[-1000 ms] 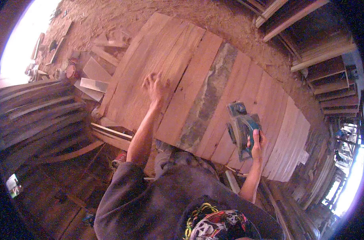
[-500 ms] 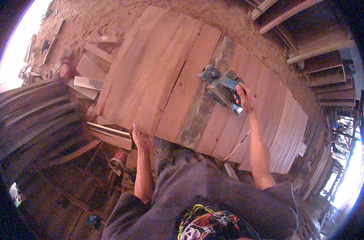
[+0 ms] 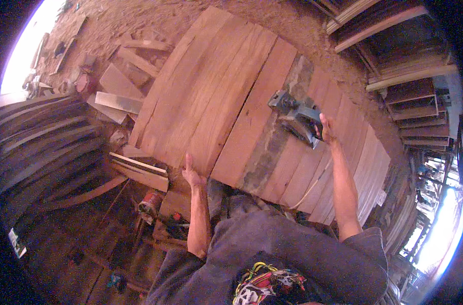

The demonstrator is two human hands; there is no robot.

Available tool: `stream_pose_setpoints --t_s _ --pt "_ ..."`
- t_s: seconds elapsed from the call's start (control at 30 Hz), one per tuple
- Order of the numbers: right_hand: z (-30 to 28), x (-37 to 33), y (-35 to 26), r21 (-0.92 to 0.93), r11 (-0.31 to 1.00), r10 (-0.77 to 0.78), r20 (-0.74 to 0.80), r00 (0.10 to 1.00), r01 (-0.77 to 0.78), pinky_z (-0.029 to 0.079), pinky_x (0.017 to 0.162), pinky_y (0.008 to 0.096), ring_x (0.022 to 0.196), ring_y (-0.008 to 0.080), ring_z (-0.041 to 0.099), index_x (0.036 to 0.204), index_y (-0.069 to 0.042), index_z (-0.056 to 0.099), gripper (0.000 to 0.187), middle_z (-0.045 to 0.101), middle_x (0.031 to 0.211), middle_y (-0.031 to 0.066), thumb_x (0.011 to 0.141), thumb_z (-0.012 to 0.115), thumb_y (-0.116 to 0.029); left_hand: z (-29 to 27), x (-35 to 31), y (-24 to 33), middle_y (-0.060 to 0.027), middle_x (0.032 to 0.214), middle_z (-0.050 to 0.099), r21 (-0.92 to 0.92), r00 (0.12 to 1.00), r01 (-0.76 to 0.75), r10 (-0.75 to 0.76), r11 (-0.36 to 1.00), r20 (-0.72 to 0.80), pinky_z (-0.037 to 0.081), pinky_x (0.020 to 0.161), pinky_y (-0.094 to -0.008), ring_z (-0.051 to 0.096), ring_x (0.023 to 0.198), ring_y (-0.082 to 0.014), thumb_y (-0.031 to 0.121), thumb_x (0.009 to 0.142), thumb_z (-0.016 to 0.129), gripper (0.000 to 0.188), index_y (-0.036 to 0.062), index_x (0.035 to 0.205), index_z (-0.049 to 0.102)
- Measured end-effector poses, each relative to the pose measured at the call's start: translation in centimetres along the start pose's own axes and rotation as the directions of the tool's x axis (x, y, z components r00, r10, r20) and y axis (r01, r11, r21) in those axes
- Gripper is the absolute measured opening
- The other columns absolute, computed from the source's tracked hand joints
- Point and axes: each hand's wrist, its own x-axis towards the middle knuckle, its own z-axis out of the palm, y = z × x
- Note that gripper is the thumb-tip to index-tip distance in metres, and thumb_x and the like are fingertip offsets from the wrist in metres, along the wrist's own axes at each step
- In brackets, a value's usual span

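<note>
A wide panel of reddish-brown boards (image 3: 206, 86) lies in front of me, with one darker, rough-faced board (image 3: 264, 157) running across it. An electric planer (image 3: 300, 118), dark blue-grey, rests over that dark board and its right-hand neighbour. My right hand (image 3: 328, 131) is closed on the planer's rear handle; some fingers are hidden behind it. At the panel's near edge, toward the left, my left hand (image 3: 193, 175) touches the wood with a digit stretched out flat. The rest of its fingers are hard to make out.
Wood offcuts (image 3: 119, 84) are piled beyond the panel's left edge. A light cord (image 3: 315, 185) crosses the boards near my right forearm. Corrugated sheets (image 3: 43, 137) stand at left, above a red machine part (image 3: 150, 203). Shelves with timber (image 3: 414, 101) line the right.
The view has shifted slightly, so panel and planer appear further right. My left hand now reaches a little further onto the panel's edge. The planer stays over the dark board.
</note>
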Motion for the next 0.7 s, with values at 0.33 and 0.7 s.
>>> stream_pose_setpoints --t_s 0.33,0.7 --pt "-2.8 0.0 1.9 0.044 0.999 0.004 -0.031 1.0 -0.002 0.04 0.043 0.0265 0.045 0.0103 0.05 0.067 -0.009 0.055 0.058 0.053 0.054 0.0006 0.097 0.047 -0.059 1.3 -1.5 -2.3 -0.0141 0.125 0.06 -0.059 1.0 0.028 -0.028 0.998 0.009 0.053 0.093 -0.0513 0.06 0.113 -0.0323 0.022 0.091 0.07 0.052 0.0004 0.132 0.048" --pt "-1.2 9.1 -7.9 -0.079 0.972 -0.228 -0.107 0.968 0.22 0.047 0.085 0.0301 0.094 0.0126 0.058 0.113 -0.003 0.066 0.04 0.066 0.102 0.0015 0.096 0.06 -0.039 3.4 -2.9 0.5 -0.0111 0.115 0.061 0.146 0.988 -0.038 0.059 0.989 -0.143 0.055 0.081 -0.0469 0.062 0.101 -0.0283 0.033 0.091 0.07 0.054 -0.0019 0.127 0.05"
